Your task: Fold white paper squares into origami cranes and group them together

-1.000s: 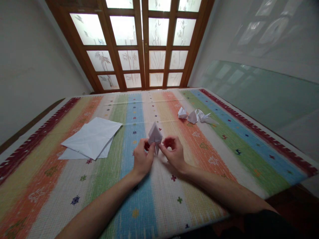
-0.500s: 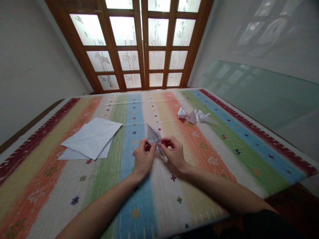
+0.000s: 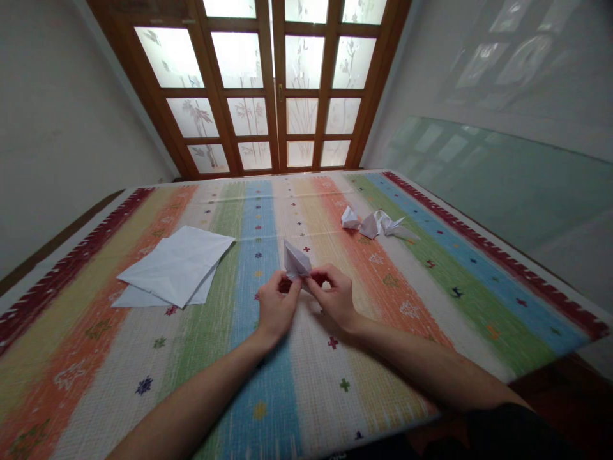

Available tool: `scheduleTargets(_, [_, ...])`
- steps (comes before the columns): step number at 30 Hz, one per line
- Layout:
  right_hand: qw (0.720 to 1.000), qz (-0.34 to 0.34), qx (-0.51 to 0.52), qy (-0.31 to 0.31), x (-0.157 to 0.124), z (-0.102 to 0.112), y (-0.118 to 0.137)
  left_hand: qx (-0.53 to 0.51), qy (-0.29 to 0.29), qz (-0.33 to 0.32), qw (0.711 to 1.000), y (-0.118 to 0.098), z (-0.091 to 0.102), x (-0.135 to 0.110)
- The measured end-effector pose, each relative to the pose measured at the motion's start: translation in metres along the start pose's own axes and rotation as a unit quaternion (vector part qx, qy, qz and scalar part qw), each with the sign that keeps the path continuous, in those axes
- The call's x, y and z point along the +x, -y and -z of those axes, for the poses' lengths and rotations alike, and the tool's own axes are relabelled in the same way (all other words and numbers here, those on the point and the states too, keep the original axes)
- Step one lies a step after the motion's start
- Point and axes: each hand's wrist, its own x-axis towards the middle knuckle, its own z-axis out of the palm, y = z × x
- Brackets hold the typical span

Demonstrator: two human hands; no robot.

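Observation:
A small folded white paper piece [image 3: 295, 260] is pinched between both hands, just above the striped tablecloth [image 3: 306, 358]. My left hand [image 3: 274, 309] grips its lower left side with closed fingers. My right hand [image 3: 335, 296] pinches its right edge with thumb and fingers. The paper's point leans up and to the left. Its lower part is hidden behind my fingers.
A stack of flat white paper sheets [image 3: 177, 265] lies to the left. Finished folded paper figures [image 3: 376, 224] sit at the back right. A wooden glazed door [image 3: 282, 83] stands behind the table. A glass pane [image 3: 502, 185] leans along the right wall.
The folded paper has dropped lower and tilted left from upright. My right fingers have closed in on its right edge. Both hands stayed in the same spot.

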Motion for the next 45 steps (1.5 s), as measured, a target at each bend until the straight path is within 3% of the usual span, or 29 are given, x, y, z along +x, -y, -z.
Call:
scheduleTargets(7, [0.989, 0.123, -0.083, -0.029, -0.001, 0.001, -0.002, 0.066, -0.008, -0.043, 0.997, 0.0, 0.0, -0.002])
scheduleTargets(12, [0.966, 0.217, -0.142, 0.01, -0.003, 0.003, -0.007, 0.077, 0.004, -0.061, 0.995, 0.005, 0.002, -0.003])
scheduleTargets(16, [0.952, 0.234, -0.186, 0.062, -0.003, 0.005, -0.011, 0.064, 0.0, -0.043, 0.997, 0.008, 0.003, -0.002])
scheduleTargets(21, [0.951, 0.236, -0.171, 0.105, -0.002, 0.006, -0.013, 0.008, -0.008, -0.006, 1.0, 0.006, 0.003, 0.001])
scheduleTargets(27, [0.933, 0.261, -0.216, 0.118, -0.002, 0.005, -0.012, -0.033, 0.023, -0.014, 0.999, 0.006, 0.002, 0.0])
scheduleTargets(31, [0.927, 0.294, -0.198, 0.122, -0.003, 0.003, -0.01, -0.036, -0.018, 0.004, 0.999, 0.006, 0.004, 0.006])
scheduleTargets(33, [0.939, 0.291, -0.159, 0.09, -0.004, 0.003, -0.009, -0.038, -0.035, 0.014, 0.999, 0.008, 0.004, 0.009])
scheduleTargets(37, [0.976, 0.191, -0.103, 0.003, -0.002, 0.005, -0.009, -0.05, -0.024, 0.026, 0.998, 0.012, 0.004, 0.013])
scheduleTargets(39, [0.984, 0.161, -0.076, 0.016, 0.002, 0.006, -0.01, -0.055, -0.008, 0.026, 0.998, 0.012, 0.004, 0.012])
scheduleTargets(45, [0.983, 0.157, -0.032, 0.092, 0.005, 0.006, -0.012, -0.086, 0.047, 0.011, 0.995, 0.011, 0.004, 0.011])
